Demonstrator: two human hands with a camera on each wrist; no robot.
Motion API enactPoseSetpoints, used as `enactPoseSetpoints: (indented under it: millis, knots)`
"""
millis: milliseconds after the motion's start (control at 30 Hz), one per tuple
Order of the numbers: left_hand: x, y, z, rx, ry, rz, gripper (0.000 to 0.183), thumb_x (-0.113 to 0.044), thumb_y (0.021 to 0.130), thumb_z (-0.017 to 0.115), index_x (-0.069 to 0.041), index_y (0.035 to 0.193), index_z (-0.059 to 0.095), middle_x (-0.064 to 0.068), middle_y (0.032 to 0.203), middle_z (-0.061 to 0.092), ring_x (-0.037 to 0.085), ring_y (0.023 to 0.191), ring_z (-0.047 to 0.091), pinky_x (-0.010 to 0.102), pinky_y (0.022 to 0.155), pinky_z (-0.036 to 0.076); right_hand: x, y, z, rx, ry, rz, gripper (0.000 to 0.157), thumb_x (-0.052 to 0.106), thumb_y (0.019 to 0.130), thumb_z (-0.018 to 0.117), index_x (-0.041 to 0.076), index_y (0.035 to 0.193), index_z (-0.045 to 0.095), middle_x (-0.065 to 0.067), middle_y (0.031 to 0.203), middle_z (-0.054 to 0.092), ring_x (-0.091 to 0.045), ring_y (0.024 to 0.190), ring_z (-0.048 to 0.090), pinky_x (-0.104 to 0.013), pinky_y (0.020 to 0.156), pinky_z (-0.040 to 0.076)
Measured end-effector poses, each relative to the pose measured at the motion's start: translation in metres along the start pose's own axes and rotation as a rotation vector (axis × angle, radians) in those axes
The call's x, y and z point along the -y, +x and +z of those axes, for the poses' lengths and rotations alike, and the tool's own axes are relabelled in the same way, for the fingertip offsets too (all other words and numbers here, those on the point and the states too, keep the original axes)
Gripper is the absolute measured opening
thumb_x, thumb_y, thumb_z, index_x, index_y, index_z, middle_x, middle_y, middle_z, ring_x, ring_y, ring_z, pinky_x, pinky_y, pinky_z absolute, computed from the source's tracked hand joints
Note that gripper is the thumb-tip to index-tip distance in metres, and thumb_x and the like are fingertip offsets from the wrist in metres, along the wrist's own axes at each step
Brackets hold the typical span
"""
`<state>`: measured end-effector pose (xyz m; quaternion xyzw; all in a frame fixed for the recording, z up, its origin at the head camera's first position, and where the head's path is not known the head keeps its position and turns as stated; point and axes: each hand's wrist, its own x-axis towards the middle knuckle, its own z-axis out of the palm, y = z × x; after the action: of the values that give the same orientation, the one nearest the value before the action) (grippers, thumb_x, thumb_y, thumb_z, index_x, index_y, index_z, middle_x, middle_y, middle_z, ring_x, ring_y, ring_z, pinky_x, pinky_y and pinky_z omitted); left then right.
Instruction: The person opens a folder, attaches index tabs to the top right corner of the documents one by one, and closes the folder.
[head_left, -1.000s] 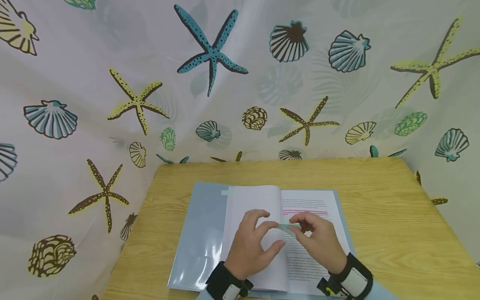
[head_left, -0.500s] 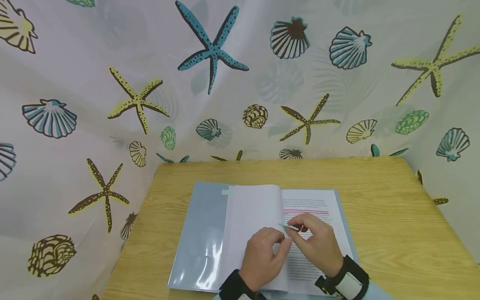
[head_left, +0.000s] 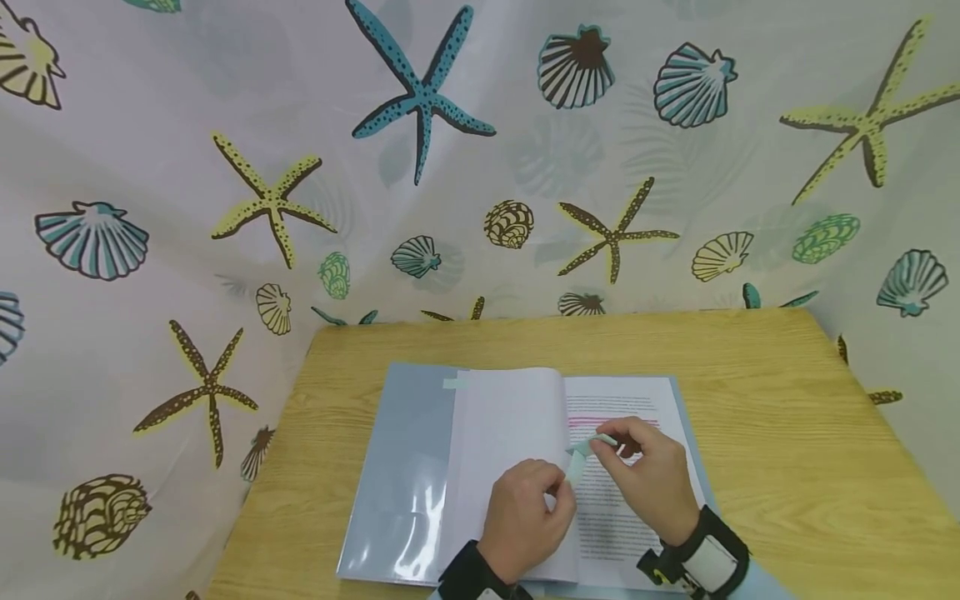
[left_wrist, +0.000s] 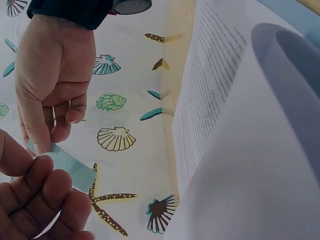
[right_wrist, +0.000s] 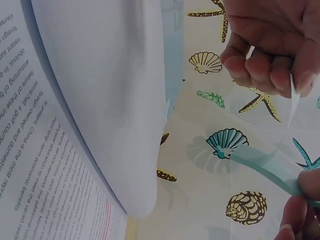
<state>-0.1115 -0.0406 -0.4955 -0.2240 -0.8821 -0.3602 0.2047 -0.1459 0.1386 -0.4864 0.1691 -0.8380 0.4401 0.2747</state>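
Note:
A small pad of pale green sticky notes (head_left: 602, 440) is pinched between the thumb and fingers of my right hand (head_left: 654, 477), over the right-hand page. Lower and to the left, my left hand (head_left: 527, 518) pinches the end of a pale green sticky strip (head_left: 576, 468), its other fingers curled in. The strip's upper end overlaps the pad in the head view. From the right wrist, the strip (right_wrist: 294, 102) appears nearly edge-on, above the pad (right_wrist: 267, 169). Beneath both hands lies an open document folder (head_left: 420, 467), printed page (head_left: 615, 533) on the right.
A turned-over white page (head_left: 506, 417) covers the folder's left side, bulging at the spine. One pale green tab (head_left: 452, 384) sticks out at its top left. Pink highlighted lines (head_left: 611, 421) cross the printed page. The wooden table (head_left: 787, 433) meets a shell-patterned cloth (head_left: 480, 167).
My left hand went from spread fingers beside the pad to a pinch lower down, and a strip now stretches from it towards the pad. The right hand shifted slightly right, tilting the pad.

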Motion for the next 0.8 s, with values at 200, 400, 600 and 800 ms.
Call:
enactPoseSetpoints:
  millis: [200,400,600,800]
  knots:
    - [0.005,-0.001,-0.001,-0.012,0.024,-0.001,0.018,-0.008,0.080,0.062,-0.020,0.066,0.062,-0.015,0.064,0.055,-0.003,0.059,0.050,0.010,0.053,0.036,-0.007,0.005,-0.006,-0.013,-0.027,0.038,0.021,-0.001,0.073,0.081,0.009,0.086,0.069,0.003,0.083,0.069,-0.007,0.067,0.059,-0.017,0.056,0.047]
    - [0.009,-0.003,-0.004,-0.044,0.032,-0.006,0.018,-0.006,0.077,0.063,-0.019,0.066,0.063,-0.015,0.064,0.055,-0.005,0.058,0.048,0.009,0.052,0.035,-0.010,0.009,-0.014,-0.013,-0.056,0.094,0.019,0.001,0.074,0.081,0.008,0.087,0.069,0.003,0.081,0.069,-0.007,0.065,0.059,-0.016,0.056,0.047]
    - [0.012,-0.004,-0.007,-0.063,0.031,-0.006,0.017,-0.006,0.077,0.063,-0.019,0.066,0.063,-0.015,0.065,0.057,-0.004,0.059,0.050,0.010,0.052,0.036,-0.011,0.013,-0.021,-0.016,-0.082,0.145,0.019,0.002,0.075,0.081,0.007,0.088,0.069,0.001,0.081,0.070,-0.007,0.066,0.059,-0.018,0.057,0.047]
    - [0.014,-0.004,-0.011,-0.076,0.032,-0.013,0.020,-0.004,0.076,0.063,-0.019,0.064,0.060,-0.013,0.065,0.058,-0.002,0.059,0.052,0.011,0.054,0.039,-0.018,0.016,-0.030,-0.037,-0.100,0.208,0.018,0.003,0.076,0.080,0.006,0.088,0.068,-0.001,0.078,0.069,-0.007,0.061,0.057,-0.013,0.056,0.044]
